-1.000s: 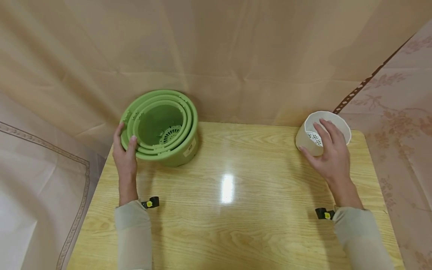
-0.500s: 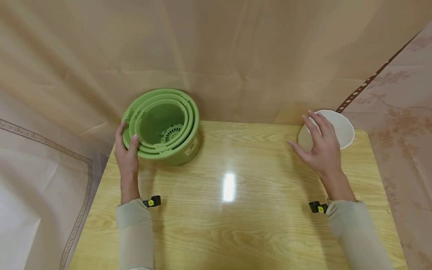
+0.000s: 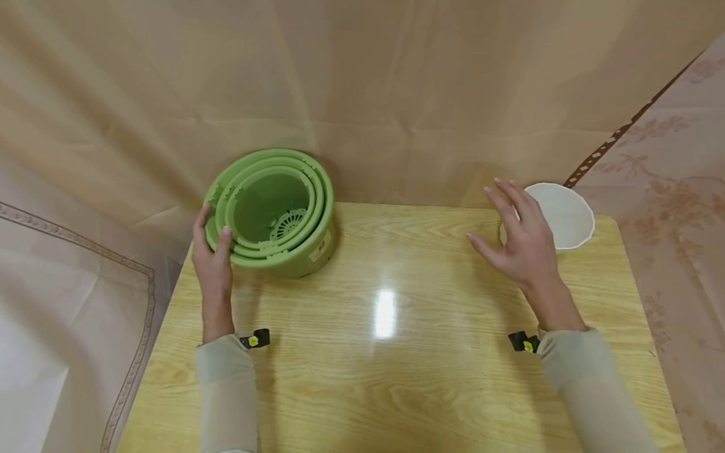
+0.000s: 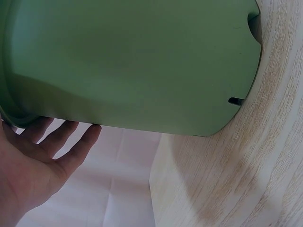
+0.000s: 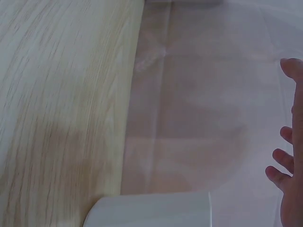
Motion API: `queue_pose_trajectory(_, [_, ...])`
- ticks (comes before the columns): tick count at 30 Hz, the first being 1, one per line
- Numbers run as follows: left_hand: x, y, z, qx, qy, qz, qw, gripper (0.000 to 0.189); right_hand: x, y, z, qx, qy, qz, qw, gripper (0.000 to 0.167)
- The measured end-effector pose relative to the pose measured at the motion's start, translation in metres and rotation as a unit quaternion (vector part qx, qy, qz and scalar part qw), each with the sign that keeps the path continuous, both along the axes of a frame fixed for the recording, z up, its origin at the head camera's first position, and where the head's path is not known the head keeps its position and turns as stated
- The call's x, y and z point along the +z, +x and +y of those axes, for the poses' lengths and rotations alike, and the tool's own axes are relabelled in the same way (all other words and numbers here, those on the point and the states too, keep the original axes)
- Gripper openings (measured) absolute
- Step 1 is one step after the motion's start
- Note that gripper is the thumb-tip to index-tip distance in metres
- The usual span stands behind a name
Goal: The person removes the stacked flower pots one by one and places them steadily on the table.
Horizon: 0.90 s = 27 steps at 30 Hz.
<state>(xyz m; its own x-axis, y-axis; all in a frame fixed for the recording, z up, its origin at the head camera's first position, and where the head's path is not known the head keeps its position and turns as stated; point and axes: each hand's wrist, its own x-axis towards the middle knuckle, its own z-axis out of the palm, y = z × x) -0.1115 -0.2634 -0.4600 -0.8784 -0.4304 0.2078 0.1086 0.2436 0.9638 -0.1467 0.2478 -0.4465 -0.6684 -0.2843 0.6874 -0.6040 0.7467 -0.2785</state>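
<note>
- Three nested green pots (image 3: 270, 207), far left: your left hand (image 3: 213, 261) grips them, apparently steadying.
- Your right hand (image 3: 523, 245), wide and empty near the white pot (image 3: 567, 217), probably should reach left.

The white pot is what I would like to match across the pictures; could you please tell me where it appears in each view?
Head: the white pot is at the table's far right corner, partly hidden behind the right hand.
Left wrist: not in this picture.
Right wrist: at the bottom edge, near the middle, cut off.
Shared landmark: the wooden table.
</note>
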Motion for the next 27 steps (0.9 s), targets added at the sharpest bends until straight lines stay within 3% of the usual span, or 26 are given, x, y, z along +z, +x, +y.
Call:
queue_pose_trajectory(7, [-0.001,0.000,-0.001,0.001,-0.003,0.001,1.0000,0.054,0.006,-0.009,-0.020,0.029,-0.005,0.017,0.9994,0.074])
queue_pose_trajectory(27, [-0.004,-0.002,-0.005,-0.005,-0.017,0.002,0.9998,0.056,0.011,-0.021,-0.066,0.095,0.022,-0.010,0.9952,0.073])
